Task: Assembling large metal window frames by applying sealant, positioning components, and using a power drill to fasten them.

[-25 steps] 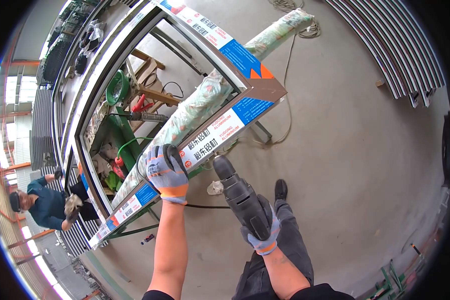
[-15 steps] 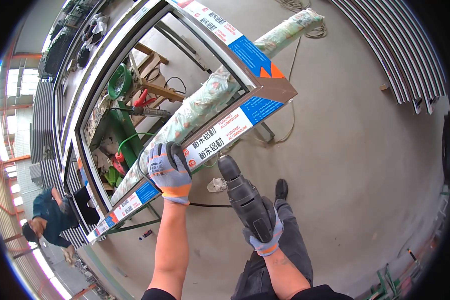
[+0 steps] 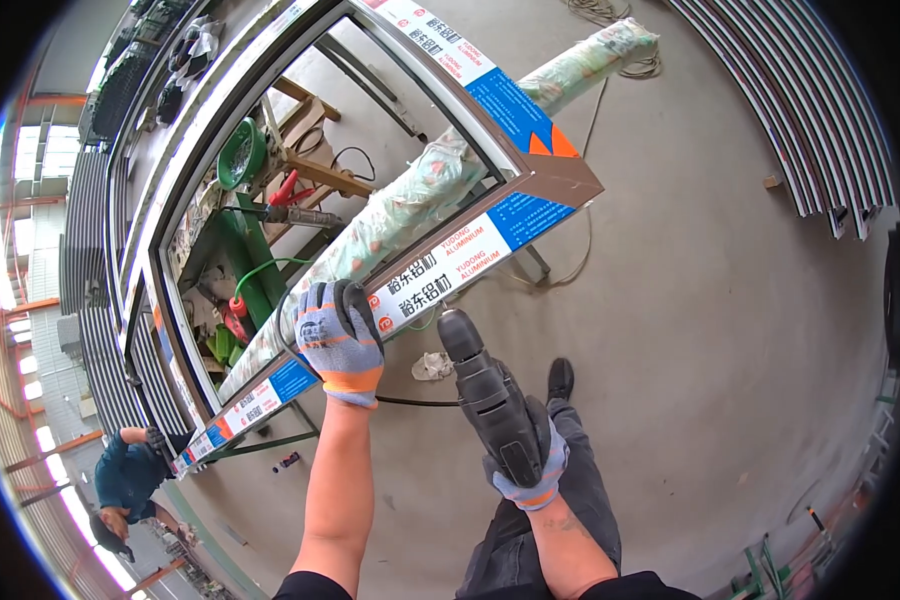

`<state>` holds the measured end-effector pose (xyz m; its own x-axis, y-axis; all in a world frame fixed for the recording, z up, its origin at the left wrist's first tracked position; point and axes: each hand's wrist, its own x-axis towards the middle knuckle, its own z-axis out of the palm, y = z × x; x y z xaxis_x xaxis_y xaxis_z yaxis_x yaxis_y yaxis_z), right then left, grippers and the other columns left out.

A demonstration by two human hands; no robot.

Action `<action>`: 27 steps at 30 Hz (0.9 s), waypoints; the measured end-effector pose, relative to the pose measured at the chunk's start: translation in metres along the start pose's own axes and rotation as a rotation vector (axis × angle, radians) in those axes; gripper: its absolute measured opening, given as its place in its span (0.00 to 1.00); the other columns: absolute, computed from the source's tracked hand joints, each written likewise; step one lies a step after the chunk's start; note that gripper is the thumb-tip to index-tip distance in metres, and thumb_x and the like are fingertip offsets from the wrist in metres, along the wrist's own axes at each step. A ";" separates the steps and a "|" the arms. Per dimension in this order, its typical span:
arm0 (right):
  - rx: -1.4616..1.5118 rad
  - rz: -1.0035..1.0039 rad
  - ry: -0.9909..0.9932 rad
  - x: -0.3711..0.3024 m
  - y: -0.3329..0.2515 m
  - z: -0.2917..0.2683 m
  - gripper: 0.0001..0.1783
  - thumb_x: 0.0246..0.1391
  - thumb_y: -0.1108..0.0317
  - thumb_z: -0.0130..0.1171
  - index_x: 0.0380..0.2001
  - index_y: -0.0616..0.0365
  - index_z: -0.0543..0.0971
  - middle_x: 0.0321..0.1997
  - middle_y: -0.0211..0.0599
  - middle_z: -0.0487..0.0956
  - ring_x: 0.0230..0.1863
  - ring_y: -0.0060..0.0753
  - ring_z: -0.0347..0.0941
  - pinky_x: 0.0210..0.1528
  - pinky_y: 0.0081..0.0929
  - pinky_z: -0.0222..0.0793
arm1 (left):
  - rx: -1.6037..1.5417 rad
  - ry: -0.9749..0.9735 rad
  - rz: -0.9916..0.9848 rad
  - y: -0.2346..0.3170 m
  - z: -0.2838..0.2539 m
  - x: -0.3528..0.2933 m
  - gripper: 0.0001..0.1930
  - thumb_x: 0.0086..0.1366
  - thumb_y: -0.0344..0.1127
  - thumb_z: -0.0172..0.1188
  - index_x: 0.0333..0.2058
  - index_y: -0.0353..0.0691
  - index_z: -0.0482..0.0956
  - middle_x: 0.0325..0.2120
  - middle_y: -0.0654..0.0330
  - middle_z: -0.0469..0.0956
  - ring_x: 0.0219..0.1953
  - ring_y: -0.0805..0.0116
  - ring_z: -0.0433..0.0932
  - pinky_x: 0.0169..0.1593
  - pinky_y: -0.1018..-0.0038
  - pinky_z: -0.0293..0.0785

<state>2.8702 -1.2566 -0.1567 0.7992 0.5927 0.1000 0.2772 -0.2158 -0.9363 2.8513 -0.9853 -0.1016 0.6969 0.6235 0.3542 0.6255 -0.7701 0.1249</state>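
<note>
A brown aluminium window frame, partly covered with white, blue and orange protective film, slants across the view. My left hand, in a grey-and-orange work glove, wraps its fingers over the frame's near rail. In my gloved right hand is a black power drill, gripped by its handle end. The drill's chuck points up at the outer side of that rail, to the right of my left hand. A short bit shows at its tip, at or very close to the rail; whether it touches, I cannot tell.
A long plastic-wrapped bundle runs beneath the frame. Beyond it are a green bowl and tools on a bench. Stacked metal profiles lie at upper right. A co-worker bends by the frame's far-left end. A black cable crosses behind my left arm.
The co-worker at the left has shifted, with a gloved hand now up by the frame's end. The frame appears slightly shifted in view. My grip on frame and drill looks the same.
</note>
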 end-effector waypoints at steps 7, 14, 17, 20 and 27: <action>-0.035 -0.008 -0.095 0.006 0.000 -0.007 0.42 0.34 0.61 0.68 0.55 0.70 0.70 0.43 0.48 0.80 0.38 0.50 0.80 0.41 0.36 0.75 | -0.010 -0.011 -0.013 0.001 0.000 0.002 0.08 0.63 0.34 0.51 0.32 0.37 0.76 0.30 0.48 0.74 0.36 0.43 0.72 0.41 0.55 0.66; 0.033 0.080 -0.055 0.013 -0.002 -0.004 0.41 0.34 0.61 0.68 0.54 0.70 0.72 0.45 0.48 0.80 0.40 0.50 0.79 0.42 0.35 0.75 | -0.028 0.059 0.046 0.001 0.005 -0.001 0.07 0.62 0.33 0.52 0.32 0.37 0.76 0.30 0.48 0.74 0.35 0.44 0.72 0.41 0.55 0.66; 0.047 0.030 -0.009 0.012 0.000 0.002 0.42 0.34 0.60 0.68 0.55 0.70 0.71 0.45 0.47 0.80 0.40 0.50 0.79 0.42 0.35 0.75 | -0.038 0.026 0.044 0.000 0.003 -0.002 0.06 0.61 0.32 0.54 0.33 0.37 0.76 0.31 0.47 0.74 0.36 0.45 0.73 0.41 0.55 0.67; 0.004 0.022 -0.066 0.009 -0.012 -0.003 0.46 0.30 0.64 0.71 0.57 0.70 0.69 0.45 0.45 0.80 0.42 0.46 0.79 0.47 0.33 0.74 | 0.041 0.046 0.015 -0.011 -0.006 -0.003 0.06 0.60 0.33 0.56 0.34 0.38 0.78 0.29 0.49 0.75 0.35 0.46 0.74 0.40 0.55 0.68; 0.123 0.004 0.240 -0.050 0.008 0.012 0.42 0.45 0.46 0.62 0.54 0.72 0.71 0.42 0.47 0.79 0.39 0.34 0.76 0.43 0.29 0.72 | -0.007 -0.090 -0.053 -0.006 0.009 -0.004 0.13 0.63 0.45 0.54 0.33 0.41 0.78 0.33 0.51 0.77 0.40 0.52 0.75 0.45 0.57 0.68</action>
<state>2.8262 -1.2790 -0.1730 0.9078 0.3879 0.1594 0.2185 -0.1129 -0.9693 2.8483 -0.9817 -0.1120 0.6918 0.6729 0.2620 0.6603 -0.7363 0.1477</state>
